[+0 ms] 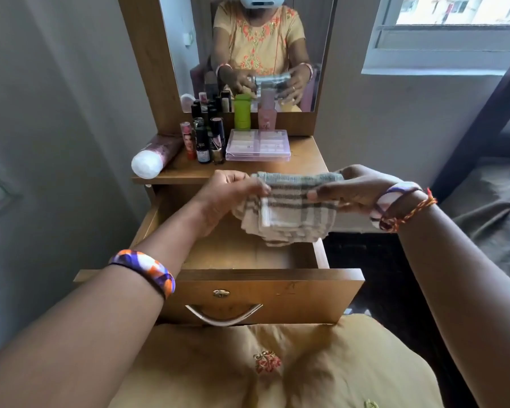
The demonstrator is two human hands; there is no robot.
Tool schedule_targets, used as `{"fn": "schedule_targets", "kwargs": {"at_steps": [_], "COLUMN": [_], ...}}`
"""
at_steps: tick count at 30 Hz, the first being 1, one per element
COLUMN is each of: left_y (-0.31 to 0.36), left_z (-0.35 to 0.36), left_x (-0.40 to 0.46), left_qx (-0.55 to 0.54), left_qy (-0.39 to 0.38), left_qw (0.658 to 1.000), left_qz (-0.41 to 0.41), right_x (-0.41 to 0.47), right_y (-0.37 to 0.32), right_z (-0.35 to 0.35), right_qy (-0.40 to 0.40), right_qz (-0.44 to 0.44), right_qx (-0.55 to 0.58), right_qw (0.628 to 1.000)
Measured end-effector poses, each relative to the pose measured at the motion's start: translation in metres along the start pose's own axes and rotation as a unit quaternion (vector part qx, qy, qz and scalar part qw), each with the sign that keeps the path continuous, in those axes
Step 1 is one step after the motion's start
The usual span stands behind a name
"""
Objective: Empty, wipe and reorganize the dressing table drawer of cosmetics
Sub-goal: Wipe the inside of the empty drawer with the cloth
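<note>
bottles [204, 136] and palette [258, 142] on tabletop — cloth [289, 207] over open drawer [259, 293]

The folded checked grey-and-cream cloth [292, 207] hides the far part of the open wooden drawer [248, 254] floor. Behind it, the small bottle labels [203, 148] are unreadable.

Camera: you have a single view, worn on your head.
Facing: forward and down over your forearms toward the dressing table [304, 160] and its mirror [248, 54].
Closeness: the open drawer [259, 287] sits near, just beyond your lap.
Far: the mirror reflects you back.
Right: window [454, 33].
</note>
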State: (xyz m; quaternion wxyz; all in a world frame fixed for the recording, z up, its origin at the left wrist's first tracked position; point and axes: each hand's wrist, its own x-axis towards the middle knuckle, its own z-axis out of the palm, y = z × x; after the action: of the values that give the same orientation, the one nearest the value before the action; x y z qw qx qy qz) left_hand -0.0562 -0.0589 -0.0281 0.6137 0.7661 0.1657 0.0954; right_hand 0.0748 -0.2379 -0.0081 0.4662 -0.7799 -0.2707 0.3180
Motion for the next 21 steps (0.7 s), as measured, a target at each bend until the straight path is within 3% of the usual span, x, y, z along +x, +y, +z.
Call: {"fn": "schedule_targets", "kwargs": {"at_steps": [3,6,9,13,16,19,21], "left_y": [0.0,0.004,0.011,0.025,0.04,0.049,0.051], "left_z": [0.013,0.026,0.034,0.037,0.036,0.036,0.037], "left_x": [0.01,0.022,0.033,0.056,0.074,0.089,0.095], "left_qx": [-0.236,-0.257,-0.246,-0.153,-0.08,0.108,0.246], "left_qy": [0.001,0.036,0.038,0.128,0.16,0.174,0.185], "left_qw": [0.968,0.956,0.958,0.977,0.984,0.974,0.942], "left_qz": [-0.088,-0.134,-0.14,-0.077,0.01,0.096,0.136], "right_x": [0.002,0.003,0.007,0.022,0.041,0.064,0.078], "right_y": [0.008,0.013,0.012,0.004,-0.009,-0.021,-0.02], "right_z": [0.008,0.015,0.01,-0.016,-0.035,-0.037,-0.029], "right_qy": [-0.095,-0.128,-0.014,0.149,0.301,0.475,0.469], "right_qz": [0.05,0.038,0.072,0.011,-0.115,-0.17,-0.129], "right_qx": [0.281,0.331,0.358,0.483,0.381,0.055,-0.103], "right_qw": [0.954,0.934,0.931,0.863,0.867,0.862,0.868]}}
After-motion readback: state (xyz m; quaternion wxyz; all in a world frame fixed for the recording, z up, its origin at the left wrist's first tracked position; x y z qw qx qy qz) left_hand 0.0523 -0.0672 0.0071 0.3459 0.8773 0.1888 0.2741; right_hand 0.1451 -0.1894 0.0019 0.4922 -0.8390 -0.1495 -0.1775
